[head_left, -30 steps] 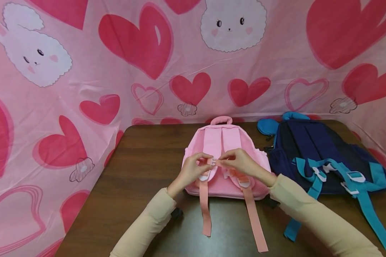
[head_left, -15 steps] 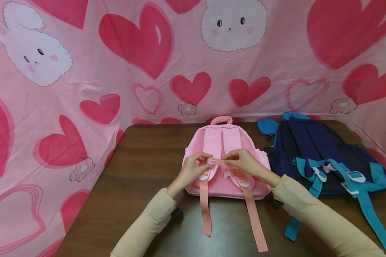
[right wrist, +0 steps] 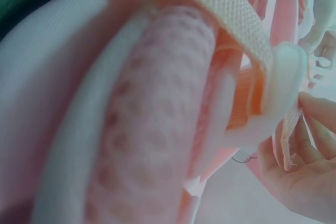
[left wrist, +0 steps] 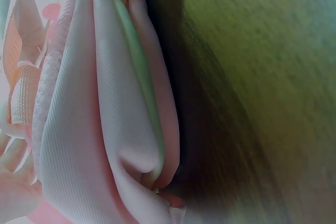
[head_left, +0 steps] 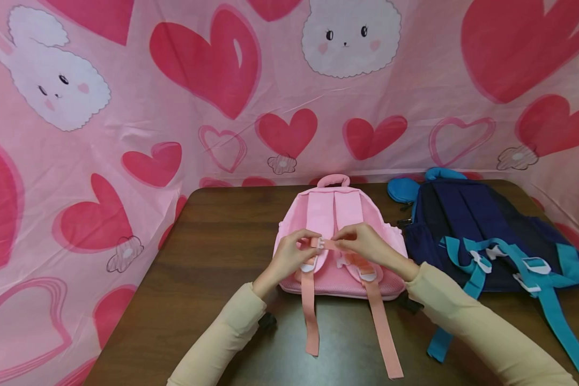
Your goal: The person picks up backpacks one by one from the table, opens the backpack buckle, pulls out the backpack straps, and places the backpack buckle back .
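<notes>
A pink backpack (head_left: 301,214) lies on the wooden table, its shoulder straps facing up. Over it, my left hand (head_left: 286,253) pinches a small white plastic buckle (head_left: 320,243) between thumb and finger. A short length of peach webbing (head_left: 332,245) runs from the buckle to my right hand (head_left: 368,245), which pinches it. In the right wrist view the frayed end of the webbing (right wrist: 290,137) sits between thumb and fingers. A white strap adjuster (right wrist: 286,77) is close in front. The left wrist view shows mostly the bag's side panel (left wrist: 73,108), with part of the hand (left wrist: 18,182) at the edge.
A navy backpack (head_left: 477,214) with teal straps (head_left: 552,316) lies to the right, a round blue pouch (head_left: 403,190) at its upper left. Two peach strap tails (head_left: 310,321) hang towards the table's near side. A heart-patterned cloth (head_left: 289,80) stands behind the table (head_left: 212,257).
My right hand has drawn slightly to the right, away from the buckle, and more webbing shows between the hands. The left hand has stayed in place.
</notes>
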The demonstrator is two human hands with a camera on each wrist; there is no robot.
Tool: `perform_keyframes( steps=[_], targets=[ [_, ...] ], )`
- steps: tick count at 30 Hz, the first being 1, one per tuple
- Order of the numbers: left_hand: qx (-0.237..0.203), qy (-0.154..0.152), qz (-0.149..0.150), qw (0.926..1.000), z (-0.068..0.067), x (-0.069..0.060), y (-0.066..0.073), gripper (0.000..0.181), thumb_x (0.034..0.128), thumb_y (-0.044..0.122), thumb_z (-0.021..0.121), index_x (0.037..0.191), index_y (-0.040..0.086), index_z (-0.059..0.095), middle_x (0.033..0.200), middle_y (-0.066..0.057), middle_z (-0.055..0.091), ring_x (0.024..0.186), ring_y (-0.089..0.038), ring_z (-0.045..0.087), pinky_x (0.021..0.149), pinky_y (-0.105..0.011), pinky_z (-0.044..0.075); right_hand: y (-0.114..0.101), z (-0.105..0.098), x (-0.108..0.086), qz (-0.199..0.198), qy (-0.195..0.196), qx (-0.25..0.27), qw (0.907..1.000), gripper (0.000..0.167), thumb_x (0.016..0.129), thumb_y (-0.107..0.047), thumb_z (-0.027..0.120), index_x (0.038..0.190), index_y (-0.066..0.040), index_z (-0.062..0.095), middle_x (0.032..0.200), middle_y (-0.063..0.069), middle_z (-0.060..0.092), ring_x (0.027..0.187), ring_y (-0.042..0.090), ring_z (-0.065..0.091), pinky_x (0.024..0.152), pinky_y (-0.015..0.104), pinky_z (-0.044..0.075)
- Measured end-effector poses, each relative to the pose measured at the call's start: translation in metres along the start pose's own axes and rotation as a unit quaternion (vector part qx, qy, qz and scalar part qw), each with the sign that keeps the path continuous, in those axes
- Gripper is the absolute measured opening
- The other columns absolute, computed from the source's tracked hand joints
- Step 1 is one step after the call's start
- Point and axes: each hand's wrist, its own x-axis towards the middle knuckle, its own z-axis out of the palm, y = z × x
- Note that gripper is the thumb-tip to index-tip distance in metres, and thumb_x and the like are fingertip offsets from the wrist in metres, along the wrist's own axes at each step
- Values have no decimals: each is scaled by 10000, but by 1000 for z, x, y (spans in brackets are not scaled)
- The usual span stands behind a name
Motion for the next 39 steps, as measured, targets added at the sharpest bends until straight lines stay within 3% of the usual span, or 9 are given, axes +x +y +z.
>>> perform_keyframes(
  steps=[8, 17, 31, 39],
  targets=[
    [42, 12, 7, 10000, 1, 0, 1, 280, 709, 107, 735, 971, 60, 650, 866, -49, 632, 784, -142, 535, 669, -266, 441, -3, 2, 3, -175, 49, 117, 9998, 142, 806, -87, 635, 913, -10, 688, 862, 79, 666, 747, 169, 532, 671, 242, 462],
    [53, -35, -91, 9999, 3, 1, 2, 285, 710, 124, 736, 976, 69, 649, 884, -33, 631, 788, -119, 516, 666, -236, 417, -4, 4, 3, 71, -41, 369, 9993, 179, 803, -128, 647, 944, -24, 685, 883, 75, 663, 734, 173, 544, 648, 236, 479],
    [-4, 21, -50, 10000, 2, -1, 1, 271, 719, 121, 729, 975, 71, 651, 880, -48, 629, 777, -134, 512, 662, -258, 420, 8, -4, -2, 75, -92, 62, 9999, 189, 822, -143, 626, 951, -15, 678, 901, 81, 663, 785, 175, 534, 751, 314, 452],
    [-52, 48, 15, 10000, 2, -2, 0, 253, 724, 91, 718, 966, 63, 649, 879, -59, 628, 785, -134, 524, 669, -262, 434, 10, -7, -5, 105, -89, -7, 9999, 149, 820, -105, 620, 922, -17, 685, 879, 72, 664, 768, 166, 535, 747, 313, 455]
  ],
)
